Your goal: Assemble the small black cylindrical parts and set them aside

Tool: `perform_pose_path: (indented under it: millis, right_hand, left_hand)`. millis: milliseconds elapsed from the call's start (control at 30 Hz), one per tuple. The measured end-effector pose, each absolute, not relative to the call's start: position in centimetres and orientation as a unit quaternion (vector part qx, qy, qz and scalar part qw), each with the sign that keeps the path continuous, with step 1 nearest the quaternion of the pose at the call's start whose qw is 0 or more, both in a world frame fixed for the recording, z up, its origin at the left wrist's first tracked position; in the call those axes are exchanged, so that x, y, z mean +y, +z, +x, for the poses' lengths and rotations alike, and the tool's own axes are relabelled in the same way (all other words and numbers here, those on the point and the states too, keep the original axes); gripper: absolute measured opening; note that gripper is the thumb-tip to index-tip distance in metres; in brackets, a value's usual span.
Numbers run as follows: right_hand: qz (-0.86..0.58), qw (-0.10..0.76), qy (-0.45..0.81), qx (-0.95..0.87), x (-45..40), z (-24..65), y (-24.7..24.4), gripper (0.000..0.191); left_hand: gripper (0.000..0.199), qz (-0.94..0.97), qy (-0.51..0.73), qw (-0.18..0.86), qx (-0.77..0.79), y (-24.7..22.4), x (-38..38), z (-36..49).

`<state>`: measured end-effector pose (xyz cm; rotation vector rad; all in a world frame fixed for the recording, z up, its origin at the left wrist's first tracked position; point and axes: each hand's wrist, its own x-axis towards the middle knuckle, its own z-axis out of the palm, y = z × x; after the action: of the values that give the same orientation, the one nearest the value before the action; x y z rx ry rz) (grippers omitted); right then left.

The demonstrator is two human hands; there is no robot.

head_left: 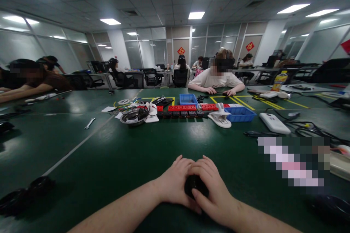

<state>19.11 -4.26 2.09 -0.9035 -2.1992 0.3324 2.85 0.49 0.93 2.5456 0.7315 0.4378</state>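
Between my two hands is a rounded, glossy black object [194, 185], low over the green table near its front edge; its exact kind does not show. My left hand [176, 180] wraps around its left side, with the fingertips pointing away from me. Over its top and right side curls my right hand [209, 185], the thumb lying across its front. Both hands touch each other at the fingers and cover much of the object. Whether it rests on the table or is slightly raised, I cannot tell.
Across the green table [123, 174] stand a metal bowl [133, 116] with cables, red power strips [182, 107], a white clip base [220, 116] and a blue bin [240, 114]. A wrench [89, 123] lies left, a white power bank [274, 123] right. A person [217, 76] sits opposite.
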Motion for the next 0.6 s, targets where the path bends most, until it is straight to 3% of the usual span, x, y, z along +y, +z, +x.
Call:
perform_pose_path:
  millis: [200, 467, 600]
  right_hand:
    - [-0.436, 0.363, 0.123, -0.815, -4.1, 18.5, 1.3, 0.020]
    - [-0.514, 0.316, 0.110, -0.790, -3.7, 18.3, 1.3, 0.022]
    - [-0.513, 0.319, 0.116, -0.788, -3.5, 18.4, 1.5, 0.021]
  left_hand:
    - [0.086, 0.906, 0.161, 0.208, 0.333, 0.5, -0.5, 3.6]
    - [0.049, 0.898, 0.191, 0.195, 0.345, 0.6, -0.2, 3.4]
    - [0.048, 0.900, 0.198, 0.209, 0.326, 0.7, 0.4, 3.0]
